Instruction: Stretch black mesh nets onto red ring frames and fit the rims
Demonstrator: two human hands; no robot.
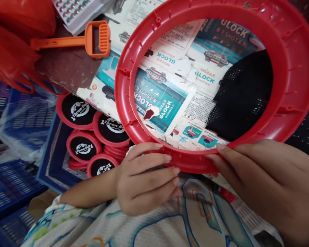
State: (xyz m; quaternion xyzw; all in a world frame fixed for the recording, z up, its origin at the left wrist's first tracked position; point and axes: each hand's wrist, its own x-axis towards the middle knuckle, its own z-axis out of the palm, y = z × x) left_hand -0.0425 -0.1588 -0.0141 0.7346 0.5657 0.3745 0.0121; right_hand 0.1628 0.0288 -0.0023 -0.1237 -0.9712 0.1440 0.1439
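As the left hand (144,178) and right hand (267,181) pinch its near rim, the red ring (293,68) faces upward.

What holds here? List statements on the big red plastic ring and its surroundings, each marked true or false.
1. Left hand and right hand both grip the big red plastic ring at its near edge. True.
2. The orange plastic handled tool lies inside the ring. False: it lies outside, upper left.
3. Black mesh fabric shows through the ring. True.
4. The red-rimmed black discs rest on the ring. False: they sit in a blue plastic crate beside it.
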